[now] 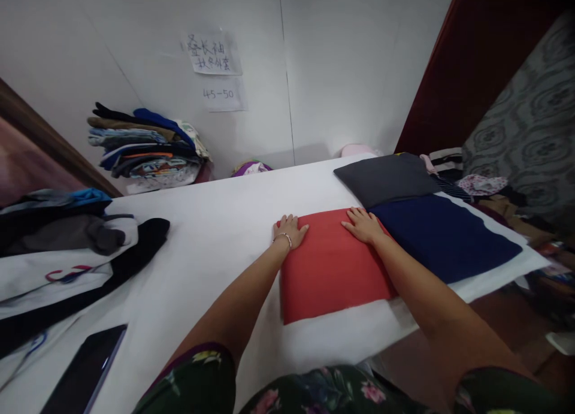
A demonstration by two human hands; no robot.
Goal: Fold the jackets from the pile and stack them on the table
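Note:
A red garment (335, 270), folded into a flat rectangle, lies on the white table in front of me. My left hand (291, 231) rests flat on its far left corner, fingers spread, with a bracelet on the wrist. On the far right corner lies my right hand (363, 225), also flat with the fingers apart. Neither hand grips anything. Just right of the red garment, a folded navy garment (442, 237) reaches to the table's right side. Behind that one sits a folded dark grey garment (390, 177).
Loose black, grey and white clothes (90, 258) cover the table's left side. A phone (85, 369) lies at the near left of the white table (197, 234). Against the wall stands a stack of folded clothes (148, 144). More clothes (483, 186) are heaped beyond the right edge.

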